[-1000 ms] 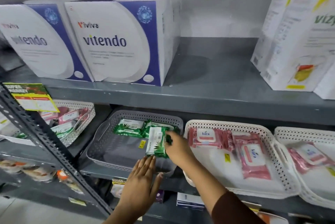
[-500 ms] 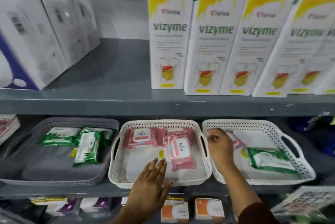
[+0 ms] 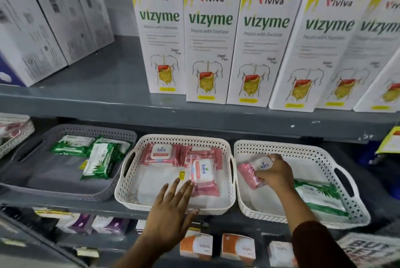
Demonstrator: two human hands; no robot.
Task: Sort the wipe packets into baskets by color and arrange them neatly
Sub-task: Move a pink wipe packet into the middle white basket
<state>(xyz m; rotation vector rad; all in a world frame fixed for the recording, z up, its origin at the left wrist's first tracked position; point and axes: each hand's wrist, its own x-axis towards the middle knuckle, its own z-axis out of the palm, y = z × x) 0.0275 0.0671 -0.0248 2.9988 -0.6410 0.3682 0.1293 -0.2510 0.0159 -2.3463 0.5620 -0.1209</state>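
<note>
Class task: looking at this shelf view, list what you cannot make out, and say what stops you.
Head view only:
- Pink packet: right hand covers most of it.
- Green packet in the right basket: forearm hides its near end.
- Far-left basket: cut off by the frame edge.
- Lower-shelf boxes: print blurred.

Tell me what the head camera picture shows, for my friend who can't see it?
A person's right hand grips a pink wipe packet in the right white basket, which also holds a green packet. The left hand reaches open over the middle white basket of pink packets, beside a grey basket of green ones. Tall yellow-and-white boxes stand on the shelf above.
</note>
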